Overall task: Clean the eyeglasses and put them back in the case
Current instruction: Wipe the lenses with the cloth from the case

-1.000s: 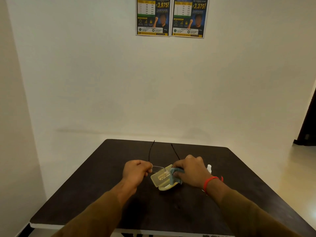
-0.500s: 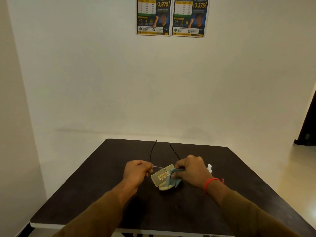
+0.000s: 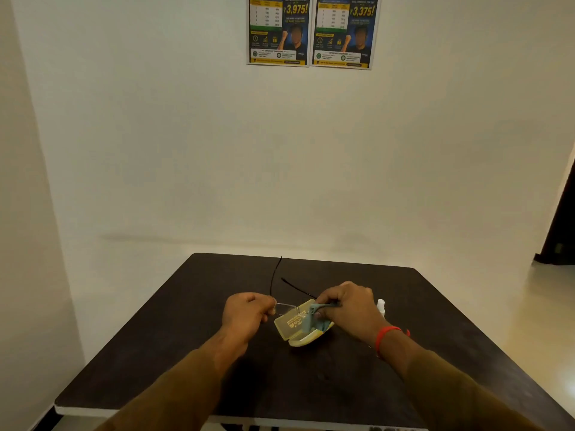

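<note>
Thin rimless eyeglasses (image 3: 284, 307) with black temples pointing away from me are held just above the table. My left hand (image 3: 245, 314) pinches their left lens edge. My right hand (image 3: 345, 306) presses a blue-grey cleaning cloth (image 3: 311, 318) onto the right lens, which the cloth and fingers hide. Under the glasses an open pale-yellow case (image 3: 294, 329) lies on the dark table (image 3: 193, 353), its printed lid tilted up.
A small white spray bottle (image 3: 380, 307) stands just right of my right hand. The table's far edge meets a cream wall with two posters (image 3: 311, 31). A dark doorway (image 3: 560, 237) is at the right.
The glasses have turned a little, with the right temple swinging lower and leftward. My right hand has shifted slightly with the cloth over the lens. The case has stayed in place.
</note>
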